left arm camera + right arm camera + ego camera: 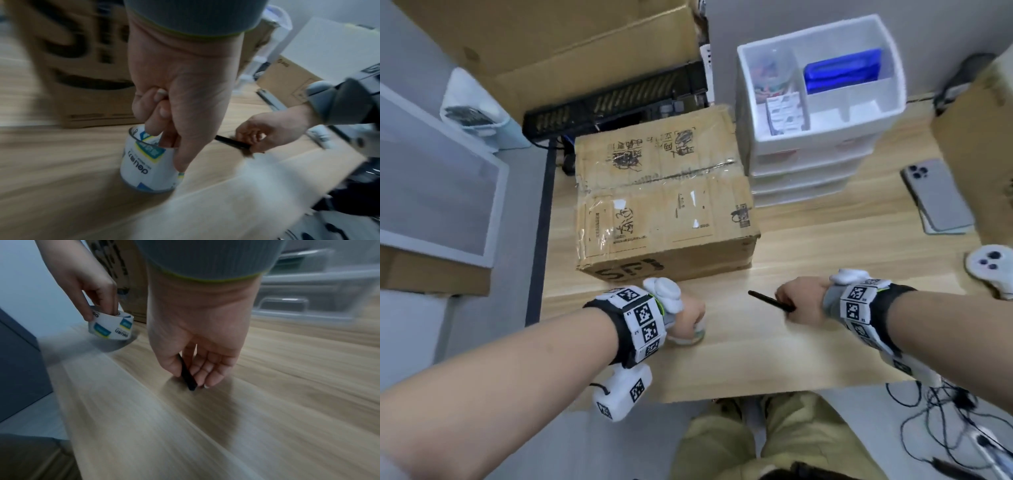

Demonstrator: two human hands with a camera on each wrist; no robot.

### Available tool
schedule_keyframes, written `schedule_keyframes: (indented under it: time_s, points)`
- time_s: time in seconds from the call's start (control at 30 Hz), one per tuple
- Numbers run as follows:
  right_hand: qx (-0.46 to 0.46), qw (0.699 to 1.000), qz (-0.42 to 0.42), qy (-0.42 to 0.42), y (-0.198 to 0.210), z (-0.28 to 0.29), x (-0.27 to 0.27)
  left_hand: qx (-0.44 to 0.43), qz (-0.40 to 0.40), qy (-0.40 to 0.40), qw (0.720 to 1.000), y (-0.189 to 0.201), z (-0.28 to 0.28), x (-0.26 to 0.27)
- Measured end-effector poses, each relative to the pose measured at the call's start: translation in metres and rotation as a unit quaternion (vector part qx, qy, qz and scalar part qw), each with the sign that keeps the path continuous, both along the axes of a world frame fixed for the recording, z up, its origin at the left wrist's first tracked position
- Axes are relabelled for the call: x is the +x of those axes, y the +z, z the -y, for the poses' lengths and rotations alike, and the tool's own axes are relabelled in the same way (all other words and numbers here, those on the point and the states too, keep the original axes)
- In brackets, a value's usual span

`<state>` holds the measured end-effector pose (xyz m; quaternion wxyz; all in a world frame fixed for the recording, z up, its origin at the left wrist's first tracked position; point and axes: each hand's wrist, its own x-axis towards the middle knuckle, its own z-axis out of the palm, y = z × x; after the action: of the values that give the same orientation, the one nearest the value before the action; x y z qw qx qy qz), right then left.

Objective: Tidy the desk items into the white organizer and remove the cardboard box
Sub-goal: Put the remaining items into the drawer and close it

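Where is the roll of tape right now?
The tape is in the left hand at the desk's near left, just in front of the cardboard box.

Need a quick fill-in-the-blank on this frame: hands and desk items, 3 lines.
1. The left hand grips a white roll of ____.
2. The right hand pinches a thin ____ pen.
3. The taped brown cardboard box sits to the ____ of the white plastic drawer organizer in the head view.

Missing: tape; black; left

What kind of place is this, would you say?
Probably an office or home workspace: a wooden desk holding a white drawer organizer of stationery, a phone and a taped shipping box.
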<state>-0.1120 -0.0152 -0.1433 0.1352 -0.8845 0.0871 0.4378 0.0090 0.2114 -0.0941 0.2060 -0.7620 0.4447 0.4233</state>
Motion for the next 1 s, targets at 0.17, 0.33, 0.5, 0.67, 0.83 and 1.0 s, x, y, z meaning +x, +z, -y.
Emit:
schedule_keyframes:
  time_s: [0.17, 0.33, 0.5, 0.67, 0.83, 1.0]
  points:
    - [-0.021, 0.991, -0.061, -0.118, 0.01, 0.06, -0.026, -0.03, -0.058, -0.067, 0.996, 0.035, 0.106, -0.038]
    - [0.06, 0.934, 0.051, -0.347, 0.016, 0.103, -0.036, -0.069, -0.069, -0.075, 0.992, 0.08, 0.19, -0.051]
    - [0.27, 0.713, 0.112, -0.637, 0.025, 0.116, -0.012, -0.163, 0.055, -0.095, 0.981, 0.106, 0.234, -0.023]
    - [0.333, 0.577, 0.146, -0.731, 0.015, 0.114, 0.035, -0.151, 0.111, -0.115, 0.976, 0.107, 0.241, 0.023]
    - [0.373, 0.477, 0.159, -0.78, 0.002, 0.11, 0.074, -0.16, 0.131, -0.098, 0.973, 0.094, 0.237, 0.046]
    - [0.422, 0.376, 0.183, -0.804, 0.0, 0.119, 0.091, -0.177, 0.12, -0.068, 0.974, 0.082, 0.231, 0.054]
